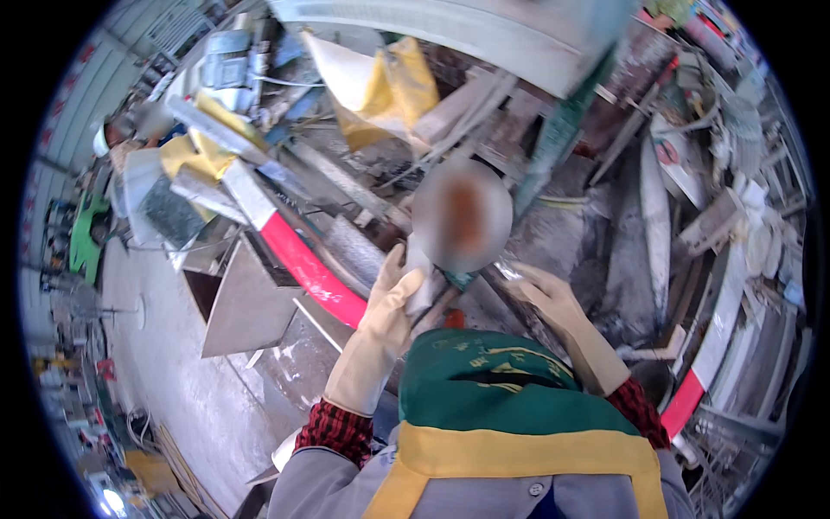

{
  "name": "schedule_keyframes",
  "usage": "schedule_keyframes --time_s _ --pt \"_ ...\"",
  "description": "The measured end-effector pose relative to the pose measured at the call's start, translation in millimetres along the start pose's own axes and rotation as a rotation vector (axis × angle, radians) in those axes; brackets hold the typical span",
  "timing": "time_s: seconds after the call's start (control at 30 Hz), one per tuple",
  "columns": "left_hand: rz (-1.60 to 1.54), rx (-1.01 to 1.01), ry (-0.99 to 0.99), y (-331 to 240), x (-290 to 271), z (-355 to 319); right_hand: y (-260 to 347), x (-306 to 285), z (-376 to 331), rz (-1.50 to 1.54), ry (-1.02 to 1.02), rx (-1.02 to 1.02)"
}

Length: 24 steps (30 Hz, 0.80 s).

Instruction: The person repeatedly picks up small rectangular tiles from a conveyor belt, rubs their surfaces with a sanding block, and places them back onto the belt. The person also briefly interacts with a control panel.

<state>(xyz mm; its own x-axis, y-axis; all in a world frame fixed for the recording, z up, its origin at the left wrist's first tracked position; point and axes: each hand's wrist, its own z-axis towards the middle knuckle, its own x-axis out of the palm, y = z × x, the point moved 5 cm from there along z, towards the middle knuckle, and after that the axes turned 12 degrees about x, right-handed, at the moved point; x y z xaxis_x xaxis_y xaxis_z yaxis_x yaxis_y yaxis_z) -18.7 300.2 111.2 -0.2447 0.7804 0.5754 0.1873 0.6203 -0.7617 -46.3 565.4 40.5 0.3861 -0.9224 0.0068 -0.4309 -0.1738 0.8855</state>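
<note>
Both my hands wear cream rubber gloves with red-and-black checked cuffs. My left hand [386, 303] has its fingers closed around the edge of a white, narrow piece [420, 275]. To the right, my right hand [553, 298] has its fingers stretched out beside a dark long strip [524, 303], near a bit of shiny clear material. Whether the fingertips touch the strip is unclear. A round blurred patch hides what lies just beyond and between my hands; only a reddish-brown smear shows in it. A green apron [484, 363] with yellow trim covers my front.
A red-and-white curved rail [311, 268] runs along the left, beside brown boards [246, 307]. Scrap lengths and yellow sheeting [406, 91] lie beyond. A large pale panel [467, 35] and a green post [562, 130] rise ahead. Another person [121, 134] is at far left.
</note>
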Motion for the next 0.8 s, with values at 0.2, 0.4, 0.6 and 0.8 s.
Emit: schedule_keyframes --time_s 0.2,0.4,0.6,0.8 --pt "-0.047 -0.060 0.373 83.1 53.7 30.5 77.9 12.3 -33.3 0.008 -0.095 -0.038" --pt "-0.125 -0.212 0.587 84.7 108.1 12.0 45.4 -19.1 -58.1 0.271 -0.193 -0.043" --pt "-0.109 -0.346 0.682 86.8 144.1 -5.4 43.1 -77.2 -56.9 0.438 -0.595 -0.201" --pt "-0.040 -0.357 0.739 99.4 156.5 -3.8 20.2 -94.7 -69.0 0.443 -0.653 -0.167"
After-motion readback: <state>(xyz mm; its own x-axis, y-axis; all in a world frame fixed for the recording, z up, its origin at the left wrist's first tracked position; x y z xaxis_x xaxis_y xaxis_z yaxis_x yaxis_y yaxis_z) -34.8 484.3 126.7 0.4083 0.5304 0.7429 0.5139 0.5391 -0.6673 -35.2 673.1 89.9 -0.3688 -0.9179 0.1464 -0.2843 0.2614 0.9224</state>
